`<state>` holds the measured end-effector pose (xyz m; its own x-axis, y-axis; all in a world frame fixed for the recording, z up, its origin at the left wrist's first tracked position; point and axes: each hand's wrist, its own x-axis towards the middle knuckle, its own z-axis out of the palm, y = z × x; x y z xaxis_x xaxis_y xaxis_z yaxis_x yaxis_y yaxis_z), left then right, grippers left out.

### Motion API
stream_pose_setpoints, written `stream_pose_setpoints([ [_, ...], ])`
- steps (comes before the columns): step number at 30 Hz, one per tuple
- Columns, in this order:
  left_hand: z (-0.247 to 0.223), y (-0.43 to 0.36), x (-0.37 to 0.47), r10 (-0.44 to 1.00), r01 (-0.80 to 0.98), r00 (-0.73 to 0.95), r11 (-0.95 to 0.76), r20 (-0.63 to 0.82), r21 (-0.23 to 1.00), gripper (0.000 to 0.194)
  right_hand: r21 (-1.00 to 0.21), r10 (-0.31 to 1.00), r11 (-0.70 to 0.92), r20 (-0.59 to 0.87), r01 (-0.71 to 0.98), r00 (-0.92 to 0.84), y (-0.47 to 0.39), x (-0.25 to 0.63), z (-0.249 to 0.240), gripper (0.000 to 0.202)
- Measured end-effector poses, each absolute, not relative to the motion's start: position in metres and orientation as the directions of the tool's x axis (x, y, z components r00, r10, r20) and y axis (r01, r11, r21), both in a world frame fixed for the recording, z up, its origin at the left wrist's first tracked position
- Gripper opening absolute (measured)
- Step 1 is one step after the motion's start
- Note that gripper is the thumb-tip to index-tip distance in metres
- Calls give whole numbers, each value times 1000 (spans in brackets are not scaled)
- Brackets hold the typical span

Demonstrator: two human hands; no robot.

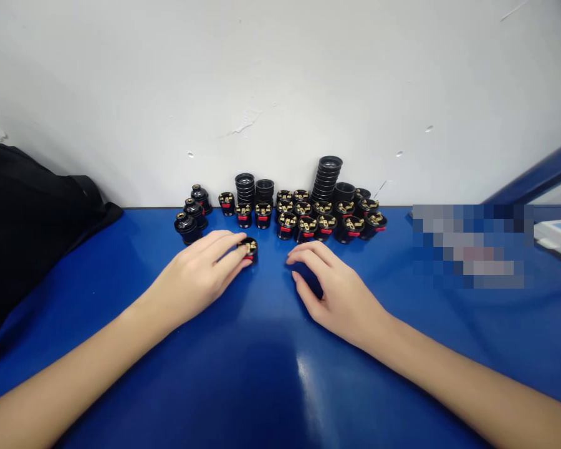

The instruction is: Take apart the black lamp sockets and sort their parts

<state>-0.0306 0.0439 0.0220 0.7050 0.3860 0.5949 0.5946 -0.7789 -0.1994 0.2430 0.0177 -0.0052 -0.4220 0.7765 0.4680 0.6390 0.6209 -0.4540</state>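
My left hand (201, 268) has its fingers around a black lamp socket core (249, 248) with brass terminals and a red part on its side. The core stands on the blue table, partly hidden by the fingers. To the right of it, my right hand (339, 290) hovers at the table with curved fingers apart and nothing between them. Several similar socket cores (307, 228) stand grouped beyond my right hand. Three black domed socket caps (186, 226) are lined up beyond my left hand.
Black threaded rings are stacked in a tall pile (327, 179) and a shorter pile (245, 188) by the white wall (280, 75). Black cloth (28, 231) lies at the left. On the right are a blurred-out patch (477, 249) and a blue bar (533, 168).
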Motion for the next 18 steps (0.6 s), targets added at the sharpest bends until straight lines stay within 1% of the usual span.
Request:
stream_pose_setpoints([
  [2, 27, 50, -40, 477, 670, 675, -716, 563, -197, 16, -445, 778, 620, 454, 646, -434, 17, 243, -6, 20],
  [5, 33, 61, -51, 595, 747, 625, -643, 505, -168, 28, -440, 776, 623, 449, 647, -443, 18, 243, -7, 21],
  [7, 37, 70, -54, 624, 755, 627, -635, 466, -166, 31, -435, 775, 625, 451, 649, -444, 18, 243, -7, 21],
  [10, 39, 84, -55, 631, 758, 633, -623, 449, -193, 35, -402, 764, 633, 459, 661, -453, 18, 243, -6, 23],
  [12, 39, 93, -54, 641, 765, 629, -611, 440, -204, 35, -335, 744, 648, 471, 684, -473, 17, 243, -5, 26],
  [16, 37, 106, -49, 649, 771, 611, -616, 453, -158, 32, -113, 665, 684, 502, 721, -553, 15, 242, -3, 32],
  [18, 36, 111, -46, 648, 777, 605, -607, 462, -165, 32, -50, 640, 692, 504, 720, -580, 15, 242, -3, 31],
])
